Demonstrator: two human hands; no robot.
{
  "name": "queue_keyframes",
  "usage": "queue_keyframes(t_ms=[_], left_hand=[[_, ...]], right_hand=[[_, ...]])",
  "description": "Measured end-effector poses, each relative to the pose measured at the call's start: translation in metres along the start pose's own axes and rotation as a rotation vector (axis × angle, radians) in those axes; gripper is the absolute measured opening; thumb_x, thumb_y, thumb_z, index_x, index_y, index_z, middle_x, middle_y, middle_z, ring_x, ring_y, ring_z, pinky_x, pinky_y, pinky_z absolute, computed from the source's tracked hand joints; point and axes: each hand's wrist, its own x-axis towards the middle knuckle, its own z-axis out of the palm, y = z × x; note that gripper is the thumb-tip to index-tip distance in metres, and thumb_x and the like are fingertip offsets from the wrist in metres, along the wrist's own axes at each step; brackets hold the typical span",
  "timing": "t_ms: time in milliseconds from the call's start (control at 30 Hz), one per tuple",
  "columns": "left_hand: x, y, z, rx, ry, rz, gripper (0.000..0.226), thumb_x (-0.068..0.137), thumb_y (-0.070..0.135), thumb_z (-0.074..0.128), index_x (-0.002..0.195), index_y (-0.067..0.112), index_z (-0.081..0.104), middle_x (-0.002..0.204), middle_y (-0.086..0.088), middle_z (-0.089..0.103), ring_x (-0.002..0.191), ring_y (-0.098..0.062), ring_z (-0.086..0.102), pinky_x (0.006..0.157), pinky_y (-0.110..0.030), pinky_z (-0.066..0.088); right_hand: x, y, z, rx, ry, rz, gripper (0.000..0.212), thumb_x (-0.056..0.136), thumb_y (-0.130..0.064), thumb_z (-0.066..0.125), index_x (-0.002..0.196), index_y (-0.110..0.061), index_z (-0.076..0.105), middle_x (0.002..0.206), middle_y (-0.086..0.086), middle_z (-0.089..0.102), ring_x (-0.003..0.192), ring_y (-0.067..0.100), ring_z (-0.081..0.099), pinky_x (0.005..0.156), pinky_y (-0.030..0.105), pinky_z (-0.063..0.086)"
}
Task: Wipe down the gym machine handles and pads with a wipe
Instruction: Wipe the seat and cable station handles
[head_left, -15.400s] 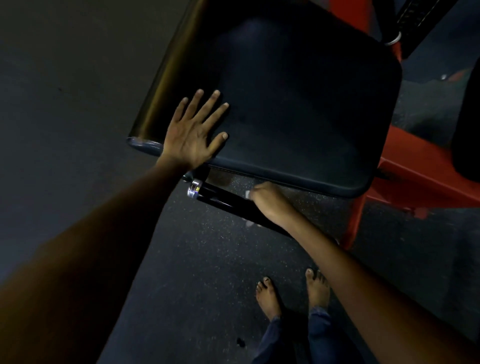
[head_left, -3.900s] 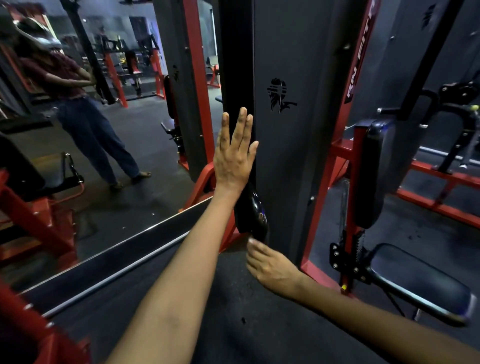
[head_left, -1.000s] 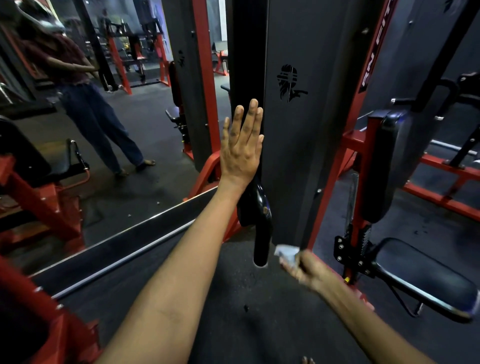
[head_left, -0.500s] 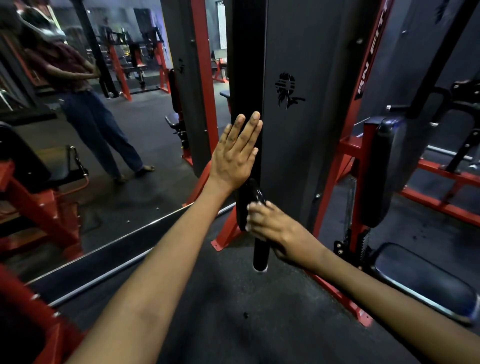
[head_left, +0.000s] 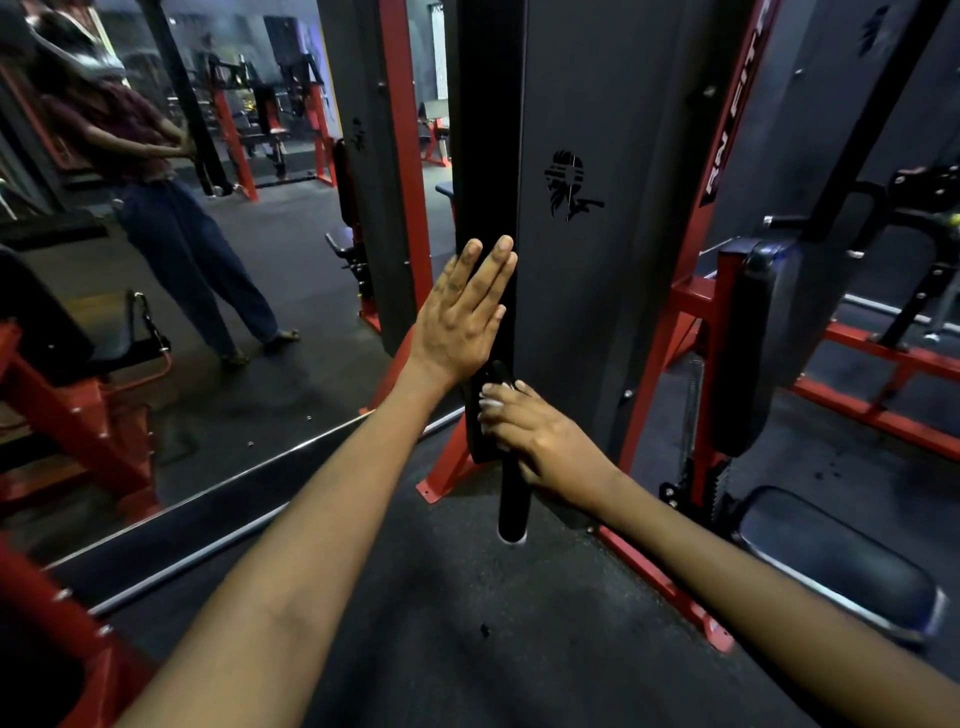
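Change: since half a second ago the right hand has kept its hold on the handle, and a bit of white wipe now shows at its fingertips; the left hand has straightened more upright on the post.
Left grip: open, fingers straight and together, palm flat against the black post above the handle.
Right grip: closed around the upper part of the handle, with the wipe pressed between fingers and bar.
Handle: black bar hanging below the post, its lower end free above the floor.
Wipe: mostly hidden under the right hand's fingers; only a small white edge is visible.
Pads: back pad upright on the red frame at right, seat pad lower right, both apart from the hands.
Left side: mirror reflecting a standing person.
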Motion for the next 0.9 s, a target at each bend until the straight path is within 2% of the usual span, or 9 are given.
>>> queue_keyframes(t_ms=[133, 233, 333, 400, 467, 533, 600, 800, 900], left_hand=[[-0.001, 0.009, -0.012, 0.02, -0.111, -0.09, 0.073, 0.098, 0.018, 0.041, 0.154, 0.021, -0.004, 0.159, 0.011, -0.019, 0.146, -0.014, -0.018, 0.122, -0.037, 0.009], [-0.003, 0.024, -0.035, -0.016, -0.227, -0.199, 0.06, 0.098, 0.019, 0.041, 0.153, 0.017, 0.018, 0.162, 0.004, 0.003, 0.148, -0.017, -0.008, 0.12, -0.043, 0.017], [-0.012, 0.05, -0.066, -0.121, -0.273, -0.397, 0.054, 0.097, 0.018, 0.041, 0.15, 0.015, 0.032, 0.16, 0.001, 0.017, 0.149, -0.02, 0.01, 0.119, -0.042, 0.014], [-0.025, 0.068, -0.084, -0.095, -0.303, -0.528, 0.051, 0.096, 0.016, 0.046, 0.147, 0.013, 0.039, 0.158, -0.003, 0.027, 0.146, -0.022, 0.021, 0.118, -0.041, 0.017], [-0.039, 0.08, -0.098, -0.047, -0.369, -0.62, 0.049, 0.096, 0.016, 0.051, 0.144, 0.013, 0.043, 0.153, -0.007, 0.038, 0.143, -0.024, 0.031, 0.116, -0.042, 0.023], [-0.049, 0.09, -0.116, 0.005, -0.464, -0.712, 0.046, 0.097, 0.019, 0.052, 0.142, 0.013, 0.046, 0.147, -0.008, 0.045, 0.138, -0.026, 0.038, 0.115, -0.041, 0.027], [-0.056, 0.097, -0.134, 0.06, -0.561, -0.808, 0.042, 0.098, 0.024, 0.051, 0.138, 0.012, 0.051, 0.143, -0.008, 0.05, 0.132, -0.025, 0.045, 0.11, -0.037, 0.032], [-0.091, 0.116, -0.177, 0.251, -0.864, -1.03, 0.036, 0.099, 0.032, 0.042, 0.126, 0.014, 0.058, 0.129, -0.007, 0.059, 0.117, -0.028, 0.055, 0.096, -0.037, 0.041], [-0.104, 0.126, -0.202, 0.299, -0.884, -1.08, 0.035, 0.099, 0.032, 0.04, 0.121, 0.015, 0.06, 0.124, -0.006, 0.061, 0.112, -0.028, 0.057, 0.091, -0.037, 0.043]], right_hand=[[-0.016, -0.01, -0.005, 0.086, 0.067, 0.026, 0.024, 0.09, -0.008, 0.053, 0.11, -0.006, 0.066, 0.121, 0.007, 0.063, 0.13, 0.021, 0.045, 0.111, 0.037, 0.029], [-0.018, -0.019, -0.014, 0.205, 0.226, 0.183, 0.026, 0.093, -0.01, 0.057, 0.117, -0.006, 0.063, 0.122, 0.006, 0.062, 0.12, 0.018, 0.053, 0.107, 0.031, 0.036], [-0.011, -0.023, -0.022, 0.226, 0.308, 0.343, 0.035, 0.088, -0.006, 0.056, 0.123, -0.005, 0.06, 0.124, 0.01, 0.061, 0.118, 0.018, 0.053, 0.104, 0.025, 0.037], [-0.004, -0.028, -0.03, 0.195, 0.258, 0.39, 0.039, 0.084, -0.003, 0.054, 0.122, -0.005, 0.06, 0.122, 0.012, 0.063, 0.119, 0.023, 0.054, 0.103, 0.025, 0.035], [0.006, -0.035, -0.036, 0.162, 0.206, 0.37, 0.038, 0.08, 0.003, 0.058, 0.116, -0.004, 0.064, 0.114, 0.015, 0.066, 0.114, 0.029, 0.058, 0.1, 0.032, 0.041], [0.015, -0.043, -0.043, 0.159, 0.164, 0.328, 0.031, 0.076, 0.006, 0.059, 0.105, -0.003, 0.067, 0.1, 0.016, 0.069, 0.1, 0.032, 0.064, 0.088, 0.037, 0.05], [0.024, -0.052, -0.048, 0.159, 0.061, 0.322, 0.024, 0.08, 0.0, 0.053, 0.101, -0.005, 0.065, 0.094, 0.014, 0.067, 0.091, 0.033, 0.063, 0.079, 0.04, 0.051], [0.033, -0.082, -0.052, 0.068, -0.251, 0.36, 0.023, 0.09, -0.013, 0.046, 0.104, -0.009, 0.064, 0.109, 0.013, 0.063, 0.106, 0.033, 0.057, 0.084, 0.037, 0.044], [0.03, -0.1, -0.049, 0.107, -0.294, 0.367, 0.025, 0.09, -0.015, 0.047, 0.105, -0.008, 0.065, 0.111, 0.015, 0.064, 0.106, 0.035, 0.058, 0.085, 0.038, 0.045]])
